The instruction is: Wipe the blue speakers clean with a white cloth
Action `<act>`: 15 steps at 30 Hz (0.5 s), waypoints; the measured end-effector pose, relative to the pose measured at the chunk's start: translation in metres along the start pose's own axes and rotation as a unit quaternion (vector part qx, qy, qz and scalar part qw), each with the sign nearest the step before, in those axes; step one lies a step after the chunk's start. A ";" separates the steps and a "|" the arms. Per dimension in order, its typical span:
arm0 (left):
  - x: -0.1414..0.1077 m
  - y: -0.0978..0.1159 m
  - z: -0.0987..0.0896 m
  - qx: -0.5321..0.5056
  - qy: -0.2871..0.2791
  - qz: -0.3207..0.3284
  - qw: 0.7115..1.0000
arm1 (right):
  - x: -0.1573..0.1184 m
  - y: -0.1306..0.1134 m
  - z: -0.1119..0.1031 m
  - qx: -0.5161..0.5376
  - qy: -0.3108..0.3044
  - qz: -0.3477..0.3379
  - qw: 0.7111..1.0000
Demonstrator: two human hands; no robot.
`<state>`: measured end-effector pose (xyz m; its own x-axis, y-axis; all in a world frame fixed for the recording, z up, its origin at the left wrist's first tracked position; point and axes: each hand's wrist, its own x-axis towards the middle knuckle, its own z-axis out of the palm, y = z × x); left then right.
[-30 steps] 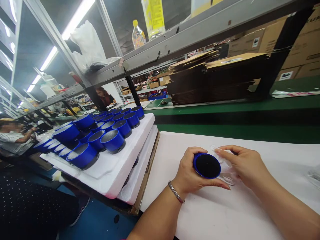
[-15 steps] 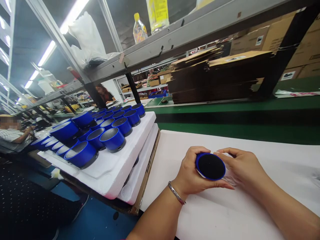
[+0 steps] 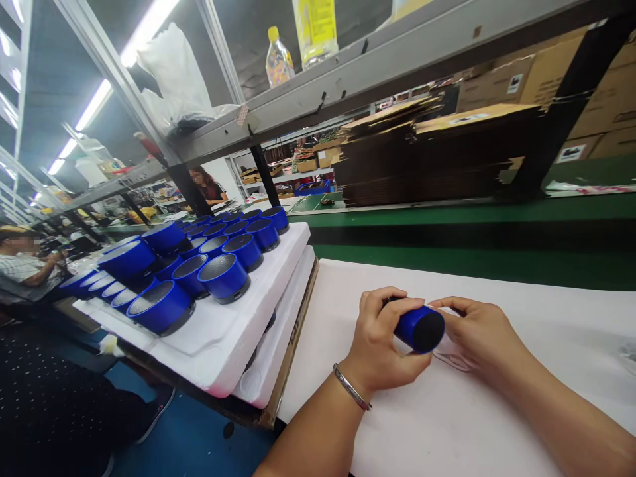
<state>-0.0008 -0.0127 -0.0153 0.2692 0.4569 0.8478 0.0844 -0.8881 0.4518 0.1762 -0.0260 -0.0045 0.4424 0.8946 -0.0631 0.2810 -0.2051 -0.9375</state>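
Note:
My left hand (image 3: 382, 338) wraps round a small blue cylindrical speaker (image 3: 420, 329). The black mesh end of the speaker is turned to the right, tilted toward my other hand. Close beside it, my right hand (image 3: 472, 331) has its thumb and fingers drawn together on a thin piece of clear plastic film (image 3: 452, 353). The film hangs below the fingers, over the white work surface (image 3: 427, 424); its full shape is partly hidden by the hand.
Left of my hands, several similar blue speakers (image 3: 223, 277) stand on a white foam tray (image 3: 238, 331), stacked over another tray. Flattened cardboard (image 3: 422, 159) lies behind the green bench (image 3: 377, 248). A metal shelf (image 3: 348, 79) with bottles crosses overhead. Co-workers sit at the far left and back.
My left hand has turned the speaker, so its mesh end faces right instead of up toward me and its blue side shows. My right hand stays close beside it with the film.

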 end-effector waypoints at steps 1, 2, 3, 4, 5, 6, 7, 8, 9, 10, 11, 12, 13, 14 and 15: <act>-0.001 0.000 0.000 0.036 0.001 -0.003 0.999 | 0.000 0.000 0.000 -0.001 -0.001 0.003 1.000; -0.001 -0.001 0.001 0.067 0.000 -0.008 0.998 | 0.000 0.001 0.000 -0.001 -0.002 0.007 1.000; -0.002 -0.002 0.001 0.092 -0.006 -0.017 0.996 | 0.000 0.002 0.000 0.000 -0.005 0.012 1.000; -0.002 -0.002 0.002 0.111 -0.013 -0.027 0.993 | 0.000 0.004 0.000 0.001 -0.008 0.018 1.000; -0.003 -0.002 0.002 0.124 -0.021 -0.040 0.991 | 0.001 0.005 0.001 0.003 -0.012 0.024 1.000; -0.003 -0.003 0.003 0.129 -0.027 -0.056 0.990 | 0.002 0.007 0.001 0.004 -0.015 0.030 0.999; -0.002 -0.002 0.003 0.126 -0.030 -0.077 0.989 | 0.002 0.008 0.001 0.006 -0.020 0.034 0.999; -0.002 -0.001 0.002 0.111 -0.031 -0.103 0.988 | 0.002 0.008 0.002 0.007 -0.024 0.037 0.999; 0.000 0.000 0.002 0.084 -0.031 -0.136 0.987 | 0.002 0.007 0.001 0.009 -0.028 0.039 0.999; 0.001 0.001 0.001 0.048 -0.030 -0.175 0.983 | 0.002 0.006 0.001 0.009 -0.030 0.039 0.999; 0.003 0.003 0.001 0.004 -0.029 -0.219 0.975 | 0.001 0.005 0.001 0.009 -0.032 0.038 0.999; 0.004 0.004 0.000 -0.048 -0.029 -0.266 0.962 | 0.000 0.003 0.001 0.009 -0.031 0.035 0.999; 0.006 0.005 -0.001 -0.109 -0.028 -0.312 0.943 | 0.000 0.002 0.001 0.009 -0.029 0.031 0.999; 0.007 0.006 -0.001 -0.178 -0.023 -0.355 0.918 | -0.001 0.001 0.001 0.009 -0.027 0.028 0.999; 0.009 0.006 -0.001 -0.248 -0.012 -0.392 0.886 | -0.001 0.001 0.001 0.011 -0.026 0.026 0.999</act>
<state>0.0016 -0.0144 -0.0048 0.3349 0.9170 0.2167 -0.1754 -0.1654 0.9705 0.1752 -0.0266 -0.0060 0.4112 0.9023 -0.1297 0.2401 -0.2445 -0.9394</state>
